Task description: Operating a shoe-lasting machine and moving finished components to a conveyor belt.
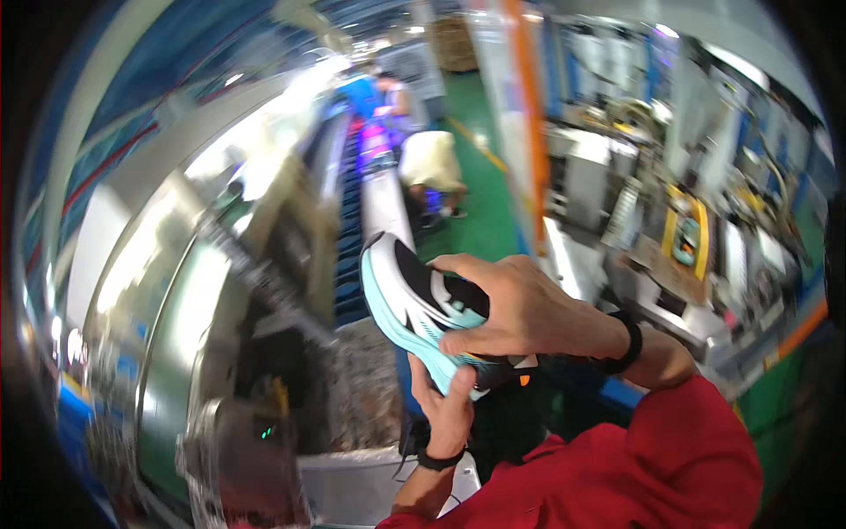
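Both hands hold sneaker [414,304] mid-air, above conveyor line [357,220]. Right hand [520,309] fingers clamp over black-white upper. Left hand [445,406] fingers grip pale turquoise sole from beneath. Sneaker tilted, toe pointing up-left. Red sleeve [652,467] at lower right.

We see a factory hall — green floor [480,189], a long conveyor line [381,189] receding, machines [652,220] at right, bright overhead light.
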The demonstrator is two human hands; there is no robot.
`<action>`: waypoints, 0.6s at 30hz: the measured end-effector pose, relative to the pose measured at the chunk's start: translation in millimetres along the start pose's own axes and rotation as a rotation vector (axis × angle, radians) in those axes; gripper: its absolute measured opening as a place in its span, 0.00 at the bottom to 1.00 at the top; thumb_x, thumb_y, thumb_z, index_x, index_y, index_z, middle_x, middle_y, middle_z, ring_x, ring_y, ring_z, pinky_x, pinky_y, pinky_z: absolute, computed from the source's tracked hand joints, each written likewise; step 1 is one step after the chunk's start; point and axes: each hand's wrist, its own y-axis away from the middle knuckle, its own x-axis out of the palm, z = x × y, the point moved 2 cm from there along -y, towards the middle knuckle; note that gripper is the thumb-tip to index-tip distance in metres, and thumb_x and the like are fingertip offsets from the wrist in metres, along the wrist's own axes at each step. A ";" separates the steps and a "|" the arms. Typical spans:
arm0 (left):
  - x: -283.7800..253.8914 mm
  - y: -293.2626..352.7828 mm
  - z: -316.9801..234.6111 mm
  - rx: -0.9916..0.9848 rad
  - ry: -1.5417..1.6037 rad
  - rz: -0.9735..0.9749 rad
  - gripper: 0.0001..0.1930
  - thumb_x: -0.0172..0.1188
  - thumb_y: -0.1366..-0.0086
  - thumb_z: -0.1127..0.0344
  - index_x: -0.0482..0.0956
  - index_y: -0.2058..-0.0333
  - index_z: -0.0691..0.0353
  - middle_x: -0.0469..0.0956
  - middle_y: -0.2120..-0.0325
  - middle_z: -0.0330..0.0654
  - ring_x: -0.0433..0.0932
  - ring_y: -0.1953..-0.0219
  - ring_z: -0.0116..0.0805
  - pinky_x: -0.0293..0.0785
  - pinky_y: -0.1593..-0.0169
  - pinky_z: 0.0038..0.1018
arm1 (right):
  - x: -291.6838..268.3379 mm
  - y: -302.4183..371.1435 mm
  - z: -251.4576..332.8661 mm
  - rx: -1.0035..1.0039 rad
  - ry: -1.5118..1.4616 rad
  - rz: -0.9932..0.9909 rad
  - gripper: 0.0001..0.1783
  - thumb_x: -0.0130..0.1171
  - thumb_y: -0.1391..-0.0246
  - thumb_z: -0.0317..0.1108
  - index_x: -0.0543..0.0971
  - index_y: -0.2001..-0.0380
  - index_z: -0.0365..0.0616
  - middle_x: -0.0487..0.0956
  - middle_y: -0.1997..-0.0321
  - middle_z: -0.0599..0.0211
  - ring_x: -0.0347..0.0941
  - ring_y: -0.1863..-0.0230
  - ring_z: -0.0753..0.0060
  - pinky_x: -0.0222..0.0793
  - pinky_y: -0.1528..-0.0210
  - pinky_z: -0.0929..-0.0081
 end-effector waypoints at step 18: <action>413.8 -39.2 409.0 -0.423 -0.463 0.938 0.38 0.57 0.34 0.48 0.60 0.38 0.73 0.73 0.45 0.51 0.74 0.47 0.37 0.70 0.46 0.31 | -276.5 422.5 -211.7 0.793 -0.032 -1.452 0.28 0.63 0.59 0.24 0.73 0.49 0.40 0.78 0.58 0.66 0.73 0.58 0.78 0.69 0.53 0.78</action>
